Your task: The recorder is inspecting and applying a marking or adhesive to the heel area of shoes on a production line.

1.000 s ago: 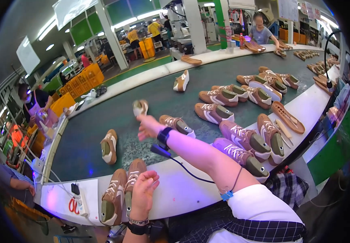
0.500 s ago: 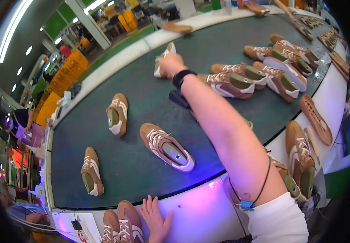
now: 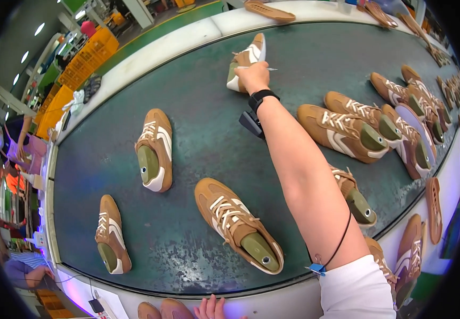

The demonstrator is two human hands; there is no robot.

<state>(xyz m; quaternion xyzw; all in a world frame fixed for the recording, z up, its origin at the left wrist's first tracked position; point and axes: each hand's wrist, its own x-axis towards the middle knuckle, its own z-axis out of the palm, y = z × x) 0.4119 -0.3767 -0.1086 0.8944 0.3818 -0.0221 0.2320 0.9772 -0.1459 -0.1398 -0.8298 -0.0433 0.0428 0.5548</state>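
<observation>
My right hand (image 3: 255, 77) reaches to the far middle of the dark green belt (image 3: 198, 133), its fingers closed on a brown sneaker (image 3: 249, 55) with white side and heel patches. A thin, pale, pointed thing juts out beside those fingers; its kind I cannot make out. The sneaker's toe points away, and a green shoe last (image 3: 233, 72) shows in its opening. At the bottom edge, only the fingers of my left hand (image 3: 209, 307) show. They lie stretched out on the white ledge, beside a pair of brown shoes (image 3: 174, 308) cut off by the frame.
Laced brown sneakers on lasts stand at the left (image 3: 114, 234), centre left (image 3: 155, 149) and front middle (image 3: 239, 226). Several more (image 3: 341, 133) cluster to the right. Brown soles (image 3: 270, 10) rest on the far rim and a sole (image 3: 433, 210) on the right ledge. Orange crates (image 3: 89, 56) stand beyond.
The view has shifted, so the belt and shoes look larger and the right-hand cluster sits further right. My right hand stays on its sneaker. Less of my left hand shows.
</observation>
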